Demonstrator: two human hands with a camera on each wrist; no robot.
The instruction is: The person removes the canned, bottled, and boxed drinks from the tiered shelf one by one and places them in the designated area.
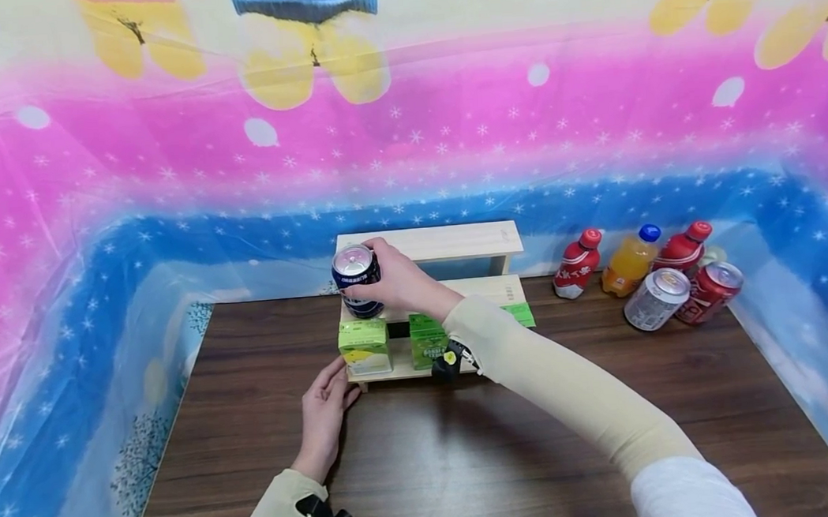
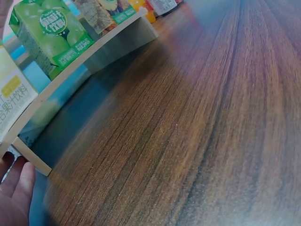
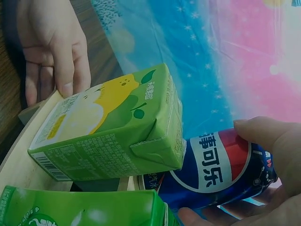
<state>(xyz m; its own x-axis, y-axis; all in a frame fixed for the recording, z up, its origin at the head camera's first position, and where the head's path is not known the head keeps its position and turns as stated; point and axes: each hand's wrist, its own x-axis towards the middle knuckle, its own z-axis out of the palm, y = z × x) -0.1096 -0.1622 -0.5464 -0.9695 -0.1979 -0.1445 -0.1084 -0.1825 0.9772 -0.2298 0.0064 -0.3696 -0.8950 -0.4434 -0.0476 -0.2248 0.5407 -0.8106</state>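
My right hand (image 1: 404, 279) grips a dark blue cola can (image 1: 356, 282) round its side, at the left end of the middle tier of a wooden three-tier shelf (image 1: 430, 244). In the right wrist view the can (image 3: 211, 169) shows a red, white and blue label; whether its base touches the board is hidden. My left hand (image 1: 324, 410) touches the left end of the lowest tier with fairly straight fingers. On that tier stand a yellow-green juice box (image 1: 365, 347) and a green juice box (image 1: 426, 341). Another carton (image 2: 115, 10) stands farther right, mostly behind my right forearm in the head view.
Right of the shelf, several drinks stand on the brown wooden table (image 1: 249, 355): red bottles (image 1: 576, 264), an orange soda bottle (image 1: 629, 263), a silver can (image 1: 657, 299) and a red can (image 1: 710, 292). A patterned cloth (image 1: 450, 145) encloses the table's back and sides.
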